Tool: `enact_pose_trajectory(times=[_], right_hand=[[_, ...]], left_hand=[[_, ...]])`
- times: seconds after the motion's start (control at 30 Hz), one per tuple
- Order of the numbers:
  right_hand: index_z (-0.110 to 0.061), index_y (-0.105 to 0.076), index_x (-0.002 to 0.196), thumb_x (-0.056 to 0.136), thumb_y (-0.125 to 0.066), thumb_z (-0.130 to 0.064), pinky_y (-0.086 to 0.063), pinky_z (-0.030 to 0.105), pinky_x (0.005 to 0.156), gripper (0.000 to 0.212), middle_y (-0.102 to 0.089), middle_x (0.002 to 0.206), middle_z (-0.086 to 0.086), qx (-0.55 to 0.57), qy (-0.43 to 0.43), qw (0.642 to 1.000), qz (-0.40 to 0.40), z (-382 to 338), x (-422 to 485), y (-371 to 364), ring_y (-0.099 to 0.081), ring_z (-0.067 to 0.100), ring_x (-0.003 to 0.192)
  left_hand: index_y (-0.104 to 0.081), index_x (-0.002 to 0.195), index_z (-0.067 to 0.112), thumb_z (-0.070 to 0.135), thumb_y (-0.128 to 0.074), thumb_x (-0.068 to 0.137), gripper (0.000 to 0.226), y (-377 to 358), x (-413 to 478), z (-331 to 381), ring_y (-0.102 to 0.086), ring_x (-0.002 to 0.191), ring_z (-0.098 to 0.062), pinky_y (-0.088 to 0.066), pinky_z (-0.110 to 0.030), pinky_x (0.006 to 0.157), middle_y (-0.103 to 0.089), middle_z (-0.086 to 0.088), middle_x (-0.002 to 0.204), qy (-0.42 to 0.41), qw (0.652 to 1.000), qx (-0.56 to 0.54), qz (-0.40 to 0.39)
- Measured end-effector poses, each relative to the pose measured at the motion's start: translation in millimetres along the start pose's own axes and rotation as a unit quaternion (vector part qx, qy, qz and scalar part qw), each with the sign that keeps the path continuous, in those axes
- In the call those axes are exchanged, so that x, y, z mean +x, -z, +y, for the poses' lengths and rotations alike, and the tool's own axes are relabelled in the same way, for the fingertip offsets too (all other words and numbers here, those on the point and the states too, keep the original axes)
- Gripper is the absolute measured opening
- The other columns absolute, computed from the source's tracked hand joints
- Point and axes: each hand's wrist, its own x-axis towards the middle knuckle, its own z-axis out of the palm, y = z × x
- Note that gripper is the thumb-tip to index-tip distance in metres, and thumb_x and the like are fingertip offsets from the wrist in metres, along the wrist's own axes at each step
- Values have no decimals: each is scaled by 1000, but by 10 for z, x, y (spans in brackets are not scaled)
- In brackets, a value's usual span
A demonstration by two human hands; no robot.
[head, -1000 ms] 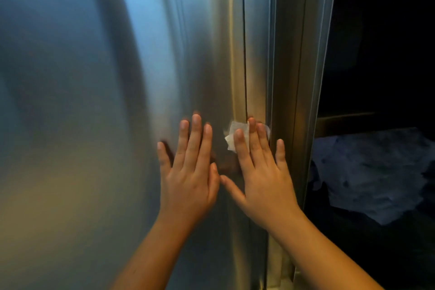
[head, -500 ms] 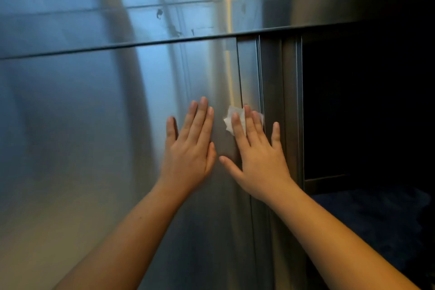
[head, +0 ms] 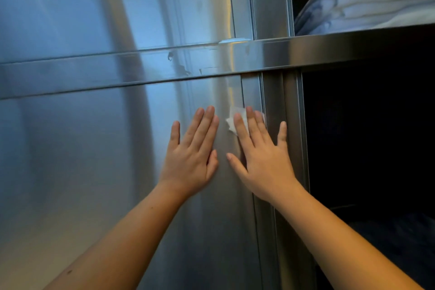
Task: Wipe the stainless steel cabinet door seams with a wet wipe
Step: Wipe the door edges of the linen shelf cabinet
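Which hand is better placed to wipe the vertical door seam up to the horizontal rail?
Right. The right hand presses the wet wipe under straight fingers on the vertical seam, below the horizontal rail. The left hand lies flat on the door panel beside the seam, with no wipe.

Brushed glossy steel cabinet door (head: 98, 148), soft white wet wipe (head: 231, 120)

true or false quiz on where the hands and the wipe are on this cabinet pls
1. The right hand presses the wet wipe flat over the vertical door seam. True.
2. The left hand pinches the wet wipe. False: it rests flat and bare on the cabinet door.
3. Folded white towels lie at upper right, above the horizontal rail. True.
4. The wet wipe sits above the horizontal rail. False: it is below the rail.
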Motion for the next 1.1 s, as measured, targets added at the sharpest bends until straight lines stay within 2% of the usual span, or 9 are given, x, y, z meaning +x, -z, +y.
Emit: enact_pose_trajectory(times=[0.07, 0.23, 0.4, 0.47, 0.73, 0.83, 0.93, 1.03, 1.1], right_hand=[[-29, 38, 130, 93, -21, -55, 35, 44, 96, 75, 32, 148, 2, -4, -6, 1000, 13, 14, 79, 3, 29, 17, 136], [-25, 25, 138, 95, -27, -51, 17, 49, 107, 72, 11, 156, 6, 30, -30, 998, 51, -11, 578, 180, 9, 19, 143], [-27, 31, 135, 95, -25, -52, 24, 44, 104, 73, 31, 148, 2, 23, -23, 999, 31, -30, 255, 45, 26, 17, 137], [-27, 31, 135, 94, -24, -53, 29, 42, 102, 73, 32, 147, 2, 14, -18, 1000, 21, -16, 121, -8, 30, 16, 135], [-21, 27, 136, 95, -28, -48, 35, 40, 97, 73, 26, 148, 3, -9, -24, 1000, -8, -67, -21, 39, 20, 16, 139], [-20, 25, 137, 96, -30, -45, 26, 44, 103, 72, 27, 146, 1, -6, -24, 999, -28, -58, -120, 54, 21, 15, 138], [-19, 21, 139, 97, -31, -42, 19, 46, 106, 71, 24, 147, 0, 4, -17, 999, -38, -57, -219, 100, 10, 21, 143], [-15, 0, 147, 96, -39, -37, 5, 50, 110, 68, -1, 155, 6, 7, -5, 999, -33, -133, -365, 166, -7, 27, 143], [-9, -25, 145, 92, -50, -32, -15, 57, 109, 63, -26, 151, 12, 23, 9, 1000, -15, -219, -502, 208, -28, 32, 137]], left_hand=[[-26, 144, 7, 30, -33, 88, 62, 1, 1, -6, -22, 140, -23, -14, -51, 111, -23, -11, 151, 1, 1000, -4, -1], [-28, 143, 7, 31, -34, 86, 61, 34, 9, 11, -26, 138, -26, -16, -51, 110, -27, -11, 150, 2, 1000, 1, -9], [-29, 142, 6, 31, -33, 87, 60, 44, 9, 13, -28, 137, -27, -13, -49, 110, -30, -12, 149, 1, 1000, -6, -5], [-29, 142, 6, 31, -33, 88, 60, 43, 9, 12, -28, 137, -27, -13, -49, 110, -30, -13, 149, 0, 1000, -9, -5], [-25, 142, 5, 32, -31, 87, 62, 114, -18, 47, -23, 138, -27, -12, -45, 112, -28, -15, 149, 1, 998, -23, -61], [-25, 143, 6, 32, -31, 86, 62, 154, -199, 107, -25, 138, -27, -17, -45, 111, -27, -13, 150, 7, 995, -41, -95], [-24, 143, 8, 31, -30, 87, 61, 231, -350, 139, -25, 138, -27, -27, -49, 110, -25, -11, 151, 17, 989, -58, -135], [-9, 146, 13, 31, -30, 90, 62, 337, -337, 219, -5, 143, -20, -15, -44, 115, -6, -4, 154, 59, 978, -100, -176], [-16, 146, 12, 28, -35, 88, 63, 450, -346, 309, -7, 143, -19, -14, -43, 115, -10, -5, 154, 96, 970, -135, -179]])
